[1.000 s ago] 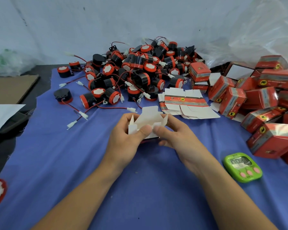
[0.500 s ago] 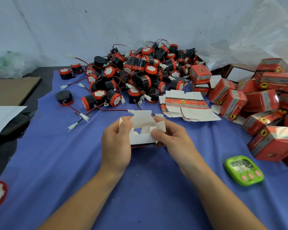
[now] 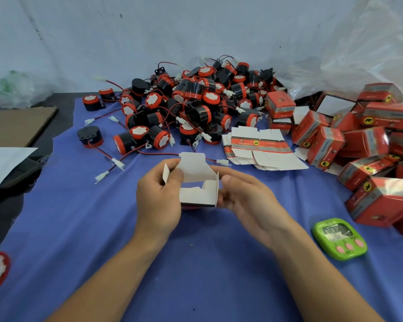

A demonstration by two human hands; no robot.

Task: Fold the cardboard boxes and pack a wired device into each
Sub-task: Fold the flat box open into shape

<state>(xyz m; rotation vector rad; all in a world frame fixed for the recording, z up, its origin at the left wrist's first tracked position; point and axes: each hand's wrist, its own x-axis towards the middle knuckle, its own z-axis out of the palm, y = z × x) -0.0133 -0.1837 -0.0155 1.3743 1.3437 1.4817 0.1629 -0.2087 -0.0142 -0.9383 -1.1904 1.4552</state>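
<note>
Blue cloth (image 3: 102,228) carries heaped wired devices (image 3: 191,105), flat box blanks (image 3: 261,147), folded red boxes (image 3: 363,145), green timer (image 3: 339,239)

Black-and-red wired devices (image 3: 191,105) pile far on the blue cloth (image 3: 79,228); flat cardboard blanks (image 3: 261,147) lie right of them, red folded boxes (image 3: 363,140) farther right, green plastic timer (image 3: 339,240) near right.

two hands (image 3: 158,201) (image 3: 249,201), one half-folded box (image 3: 197,196), one green timer (image 3: 339,239), one flat-box stack (image 3: 261,148), uncountably many wired devices (image 3: 191,101) and folded boxes (image 3: 363,141).

Yellow animal emblems on red boxes (image 3: 326,145); lettering there and digits on green timer (image 3: 339,239) unreadable.
</note>
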